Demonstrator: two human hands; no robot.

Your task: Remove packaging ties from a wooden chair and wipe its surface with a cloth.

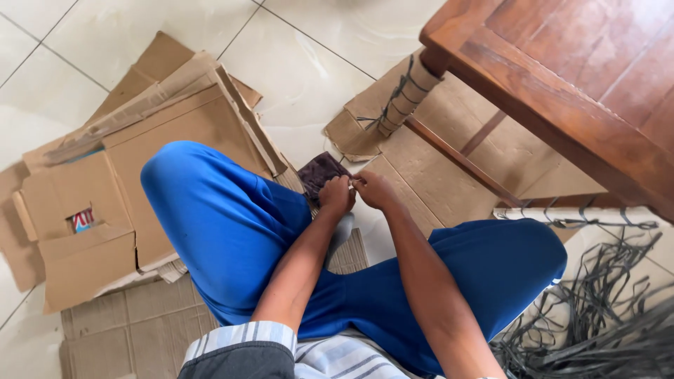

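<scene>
I sit on the floor in blue trousers with my knees spread. My left hand and my right hand meet just in front of me, fingers pinched together on something small that I cannot make out. Right behind my left hand lies a dark brown woven piece, partly hidden by the hand. Both hands hover over flat cardboard on the floor.
A wooden table stands at the upper right; its leg is wrapped in cardboard tied with dark strips. A heap of dark strips lies at the lower right. Flattened cardboard boxes cover the pale tiled floor on the left.
</scene>
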